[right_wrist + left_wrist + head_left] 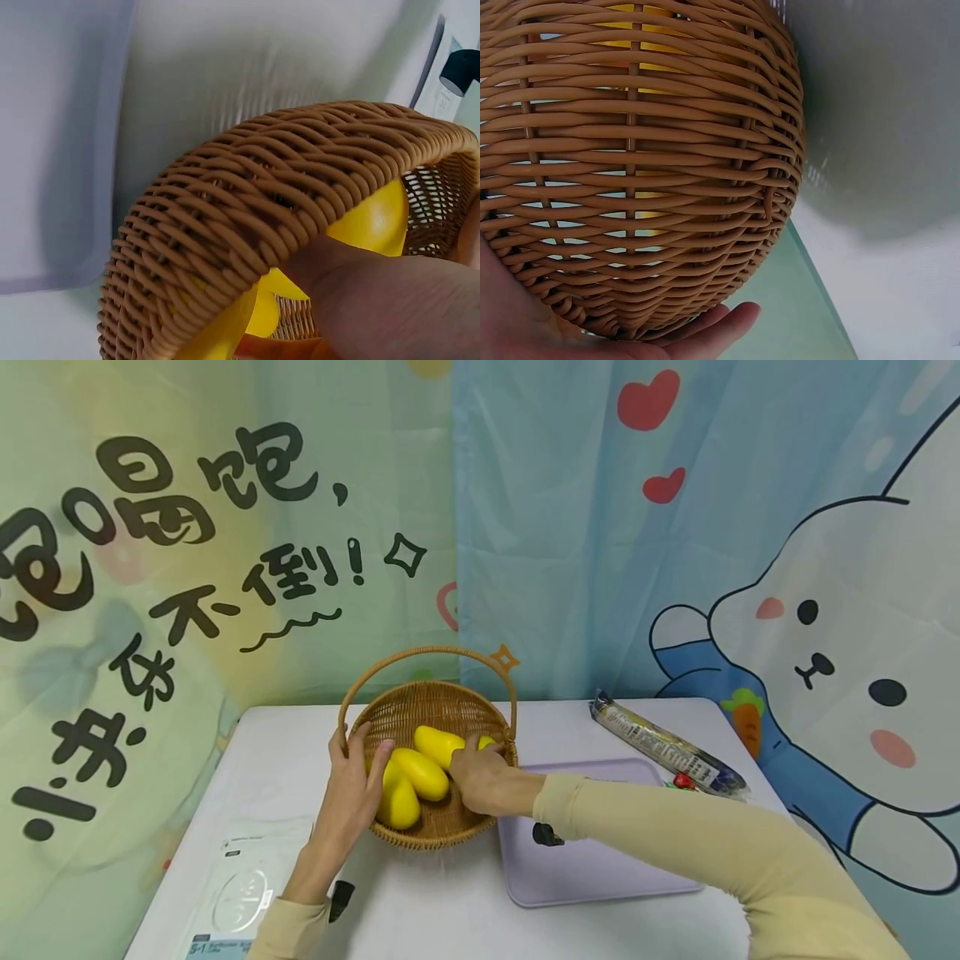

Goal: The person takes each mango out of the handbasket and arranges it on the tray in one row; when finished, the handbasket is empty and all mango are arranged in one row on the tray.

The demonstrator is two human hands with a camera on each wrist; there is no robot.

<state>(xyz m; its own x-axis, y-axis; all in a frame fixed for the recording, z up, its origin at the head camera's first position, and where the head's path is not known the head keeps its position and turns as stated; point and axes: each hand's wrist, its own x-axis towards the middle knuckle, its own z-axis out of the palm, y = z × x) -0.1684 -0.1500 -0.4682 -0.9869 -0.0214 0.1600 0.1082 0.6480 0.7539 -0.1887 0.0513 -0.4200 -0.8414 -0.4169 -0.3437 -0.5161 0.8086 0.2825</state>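
Note:
A brown wicker basket (427, 696) with an arched handle stands on the white table, several smooth yellow mango-like fruits (420, 774) inside it. My left hand (356, 777) holds the basket's left side. Its palm and fingers lie along the outside of the weave in the left wrist view. My right hand (483, 774) reaches over the right rim into the basket, among the fruits. Yellow shows on both sides of its bent fingers, and the fingertips are hidden. In the right wrist view, a yellow fruit (375, 217) sits beyond the hand, under the rim.
A lilac tray (600, 868) lies right of the basket, partly under the right forearm. Behind it is a long printed packet (660, 743) with a small red item (683, 782) beside it. A clear, printed plastic package (240, 893) lies at the front left. Printed curtains hang behind.

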